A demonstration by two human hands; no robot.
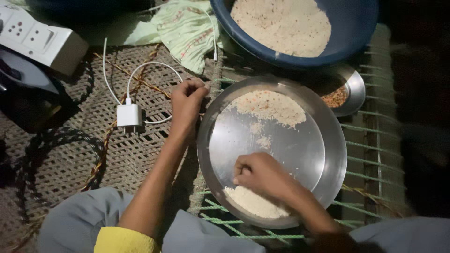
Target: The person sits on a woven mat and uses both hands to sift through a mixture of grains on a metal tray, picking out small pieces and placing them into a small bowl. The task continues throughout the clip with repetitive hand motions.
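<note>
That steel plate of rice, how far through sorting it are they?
Partly through. A pile of rice lies at the near rim of the steel plate, under the right hand. The left hand grips the far rim. A speckled heap remains, and the blue basin holds more.

Blue basin (356, 33) beyond right hand (262, 175) is cut by top edge; small plate (354, 86) partly hidden.
</note>
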